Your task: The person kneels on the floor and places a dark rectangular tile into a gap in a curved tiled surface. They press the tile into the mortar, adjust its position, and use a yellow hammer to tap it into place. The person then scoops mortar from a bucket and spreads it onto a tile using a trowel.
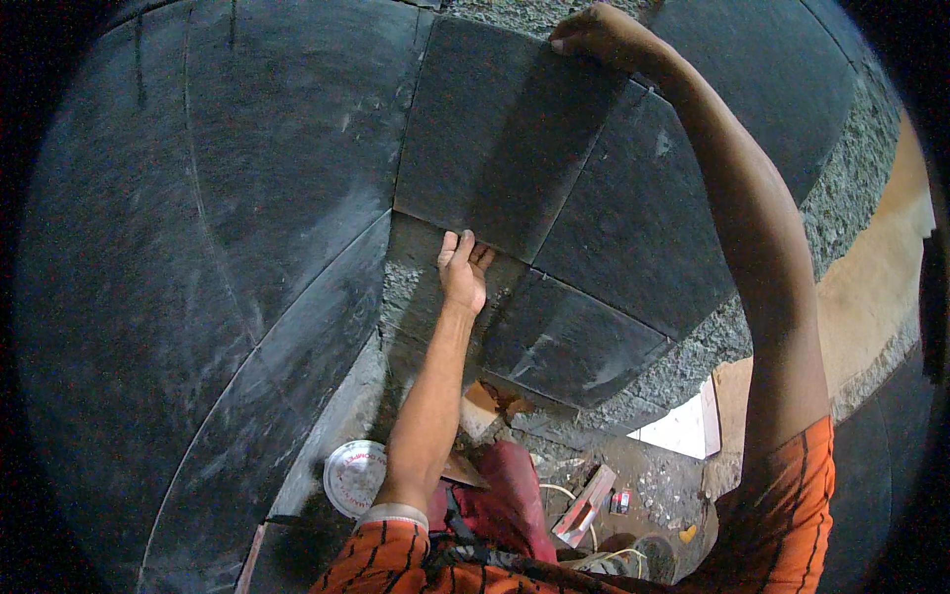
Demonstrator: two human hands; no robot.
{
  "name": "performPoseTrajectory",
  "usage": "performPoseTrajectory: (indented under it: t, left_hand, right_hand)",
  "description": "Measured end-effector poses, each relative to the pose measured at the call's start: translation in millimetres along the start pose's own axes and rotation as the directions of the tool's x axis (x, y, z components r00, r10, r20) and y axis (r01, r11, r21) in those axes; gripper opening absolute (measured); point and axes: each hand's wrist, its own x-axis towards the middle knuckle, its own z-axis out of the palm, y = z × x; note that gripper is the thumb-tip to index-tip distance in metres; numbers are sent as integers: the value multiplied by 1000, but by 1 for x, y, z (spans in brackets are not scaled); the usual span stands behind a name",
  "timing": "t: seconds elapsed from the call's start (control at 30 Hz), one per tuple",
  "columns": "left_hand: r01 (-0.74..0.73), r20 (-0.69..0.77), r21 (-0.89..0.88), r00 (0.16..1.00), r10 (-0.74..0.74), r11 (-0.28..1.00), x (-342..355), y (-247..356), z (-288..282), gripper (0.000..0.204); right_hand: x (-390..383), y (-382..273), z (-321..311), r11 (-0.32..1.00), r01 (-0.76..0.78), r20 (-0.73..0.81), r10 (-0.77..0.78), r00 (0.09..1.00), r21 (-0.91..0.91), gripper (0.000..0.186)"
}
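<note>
A square dark stone-like tile (496, 134) is on the wall, among other tiles. My left hand (463, 273) touches its lower edge with the fingertips, fingers apart and slightly bent. My right hand (604, 38) is at its top edge, fingers curled over it, partly hidden. Below the tile is a bare patch of rough grey mortar (416, 282). A smaller dark tile (572, 346) sits to the lower right, and a larger one (643, 213) to the right.
Large dark panels (208, 168) fill the left. Rough mortar (841, 188) and tan board (871, 287) line the right. Below are a white round lid (351, 473), a long tool (584, 505), cables, rubble (673, 495) and my red-clad leg (510, 495).
</note>
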Motion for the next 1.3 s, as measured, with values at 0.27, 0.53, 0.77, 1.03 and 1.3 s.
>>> performPoseTrajectory:
  t: [0.27, 0.53, 0.77, 1.03, 1.3]
  left_hand:
    - [-10, 36, -1, 999, 10, 1000, -1, 2, 1, 8]
    - [7, 35, 2, 999, -7, 1000, 2, 3, 0, 10]
    - [23, 30, 5, 999, -23, 1000, 2, 4, 1, 25]
    - [22, -1, 21, 1000, -22, 1000, -1, 8, 1, 8]
    - [23, -3, -1, 1000, -23, 1000, 1, -1, 5, 14]
  right_hand:
    - [-12, -7, -11, 977, 161, 18, -165, 986, 137, 28]
    - [-7, -2, -6, 985, 129, 23, -133, 991, 115, 29]
    - [7, 23, 13, 983, 9, -16, -6, 1000, 185, 30]
    - [-12, -28, -4, 974, -198, 28, 196, 980, 112, 29]
    - [-4, -10, -5, 987, -137, 25, 135, 991, 84, 30]
